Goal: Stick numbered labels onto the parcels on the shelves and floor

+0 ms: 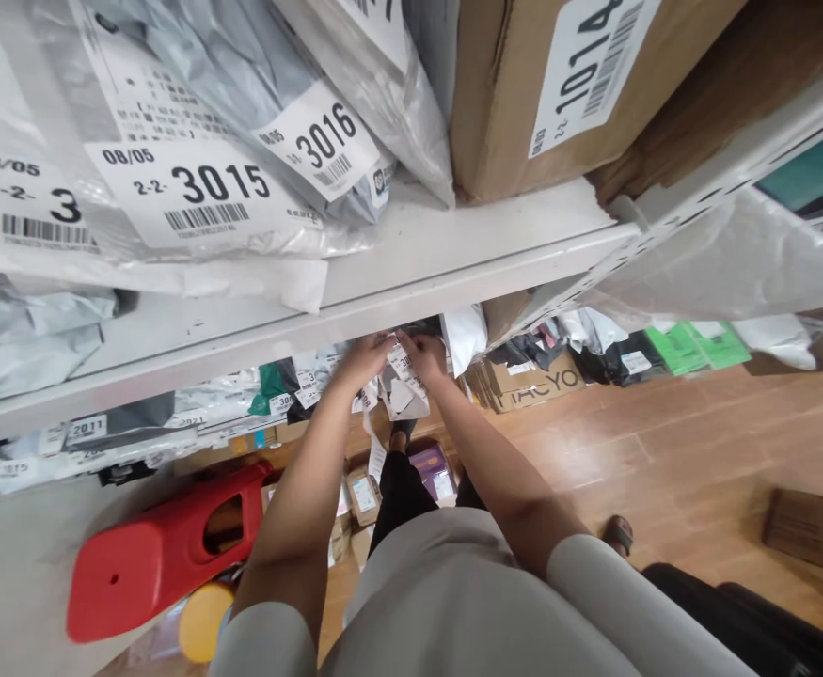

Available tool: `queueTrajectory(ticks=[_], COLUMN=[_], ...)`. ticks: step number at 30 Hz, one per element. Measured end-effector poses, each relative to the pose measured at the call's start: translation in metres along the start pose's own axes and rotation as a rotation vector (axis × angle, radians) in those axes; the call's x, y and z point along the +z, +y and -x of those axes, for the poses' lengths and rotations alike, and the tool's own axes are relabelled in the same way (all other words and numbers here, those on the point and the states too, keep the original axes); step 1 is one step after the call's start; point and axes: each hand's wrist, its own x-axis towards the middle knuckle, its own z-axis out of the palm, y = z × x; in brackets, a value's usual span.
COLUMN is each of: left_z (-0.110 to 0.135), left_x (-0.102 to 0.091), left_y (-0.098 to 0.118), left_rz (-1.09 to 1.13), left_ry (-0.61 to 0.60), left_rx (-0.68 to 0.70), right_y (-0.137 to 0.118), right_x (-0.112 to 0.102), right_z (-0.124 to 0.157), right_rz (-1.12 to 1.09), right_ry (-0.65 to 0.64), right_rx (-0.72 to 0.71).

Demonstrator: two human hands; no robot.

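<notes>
Beyond the front edge of the upper shelf, my left hand (369, 359) and my right hand (425, 357) come together at a small pale parcel bag (405, 400). A white printed label with a number starting "30" is on it. The fingers of both hands are closed at the label's upper end, and their tips nearly meet. From under my left hand a narrow white label strip (375, 447) hangs down; whether that hand grips it is hidden. Labelled parcels (305, 381) lie on the lower shelf close to my left hand.
Overhead, the shelf (411, 254) carries bagged parcels (199, 188) and a cardboard box (502, 103). A red stool (129, 564) stands at lower left. Small boxes (363, 494) lie by my feet. Green parcels (707, 344) and another box (810, 531) are at right; a person's foot (618, 534) shows nearby.
</notes>
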Motion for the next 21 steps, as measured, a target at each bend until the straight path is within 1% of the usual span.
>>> queueTrajectory(ticks=[5, 10, 13, 16, 18, 19, 21], left_z=[-0.006, -0.007, -0.005, -0.005, -0.003, -0.001, 0.007], left_x=[0.008, 0.010, 0.011, 0.014, 0.013, 0.012, 0.003], left_y=[0.000, 0.001, 0.003, 0.005, 0.007, 0.009, 0.013], left_rz=[-0.112, -0.187, -0.223, -0.239, -0.249, -0.257, -0.285], left_ry=[0.105, 0.090, 0.074, 0.058, 0.074, 0.085, 0.083], left_rx=[-0.057, -0.081, -0.100, -0.119, -0.149, -0.177, -0.235], right_y=[0.002, 0.006, 0.010, 0.012, 0.010, 0.007, -0.001], right_x=[-0.005, -0.004, -0.012, -0.027, -0.033, -0.033, -0.027], right_z=[0.006, 0.019, 0.031, 0.044, 0.048, 0.049, 0.045], right_rz=[-0.057, -0.097, -0.126, -0.111, -0.060, -0.041, -0.047], right_ry=[-0.104, -0.060, -0.113, -0.164, -0.134, -0.113, -0.092], right_rx=[0.119, 0.205, 0.221, 0.221, 0.146, 0.067, -0.148])
